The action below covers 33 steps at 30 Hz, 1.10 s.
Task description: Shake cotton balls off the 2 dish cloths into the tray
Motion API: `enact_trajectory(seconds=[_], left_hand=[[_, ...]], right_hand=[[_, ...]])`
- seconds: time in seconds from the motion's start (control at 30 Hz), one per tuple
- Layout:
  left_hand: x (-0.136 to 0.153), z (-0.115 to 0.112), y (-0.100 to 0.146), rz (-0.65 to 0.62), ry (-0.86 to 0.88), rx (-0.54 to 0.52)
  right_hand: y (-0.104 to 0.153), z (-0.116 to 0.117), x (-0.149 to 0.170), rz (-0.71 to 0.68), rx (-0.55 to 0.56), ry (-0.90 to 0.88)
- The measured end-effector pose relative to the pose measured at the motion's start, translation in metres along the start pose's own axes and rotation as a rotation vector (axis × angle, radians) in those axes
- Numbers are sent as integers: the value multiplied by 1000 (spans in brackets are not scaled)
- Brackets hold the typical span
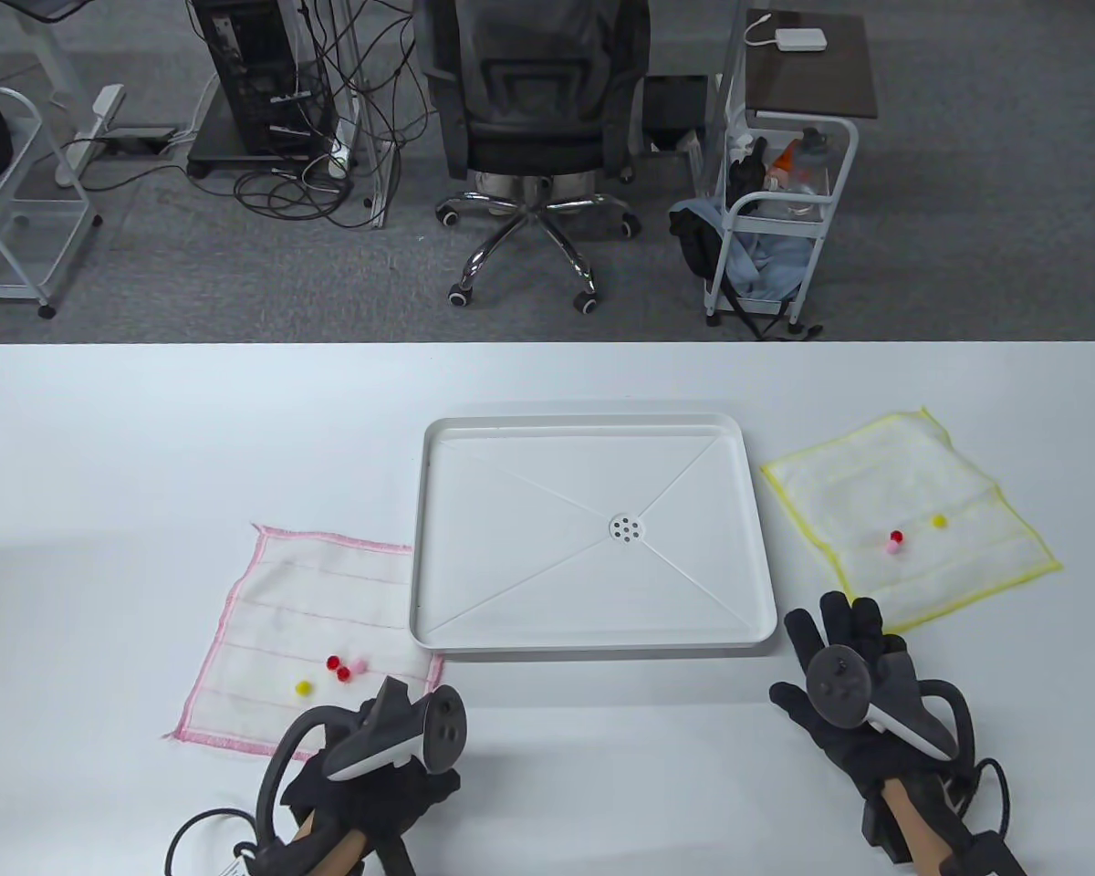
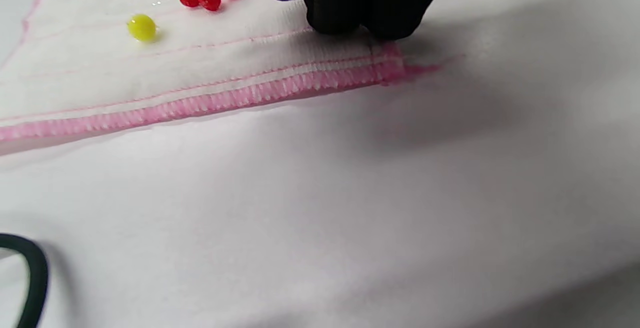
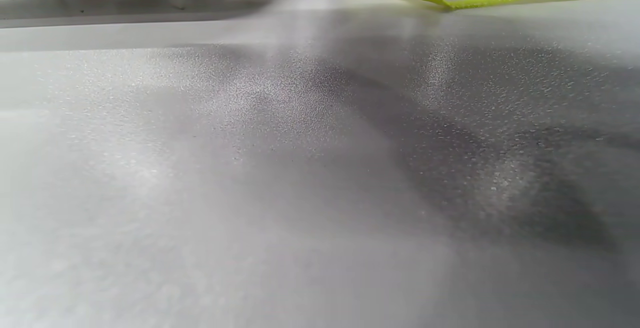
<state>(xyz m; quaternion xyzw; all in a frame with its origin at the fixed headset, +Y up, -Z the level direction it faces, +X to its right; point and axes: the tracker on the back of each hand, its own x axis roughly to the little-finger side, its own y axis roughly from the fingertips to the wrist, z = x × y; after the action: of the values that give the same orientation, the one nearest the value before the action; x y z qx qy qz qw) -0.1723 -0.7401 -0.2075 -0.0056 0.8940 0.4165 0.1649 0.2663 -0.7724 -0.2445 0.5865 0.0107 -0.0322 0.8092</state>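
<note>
While the left hand (image 1: 379, 757) curls its fingers on the near corner of the pink-edged dish cloth (image 1: 306, 630), left of the tray (image 1: 593, 639), the right hand (image 1: 853, 684) rests flat, empty. Gather corners first, keeping the cotton balls (image 1: 333, 671) cupped.

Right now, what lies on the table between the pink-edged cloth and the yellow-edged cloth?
The white tray, still empty, sits between the pink-edged cloth and the yellow-edged cloth; the table view shows this.
</note>
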Motion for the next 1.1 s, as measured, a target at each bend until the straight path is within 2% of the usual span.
enact_trajectory(seconds=[1.1], left_hand=[[-50,1,2,-279,-191,127]], right_hand=[[0,2,-3,-30,-5,2]])
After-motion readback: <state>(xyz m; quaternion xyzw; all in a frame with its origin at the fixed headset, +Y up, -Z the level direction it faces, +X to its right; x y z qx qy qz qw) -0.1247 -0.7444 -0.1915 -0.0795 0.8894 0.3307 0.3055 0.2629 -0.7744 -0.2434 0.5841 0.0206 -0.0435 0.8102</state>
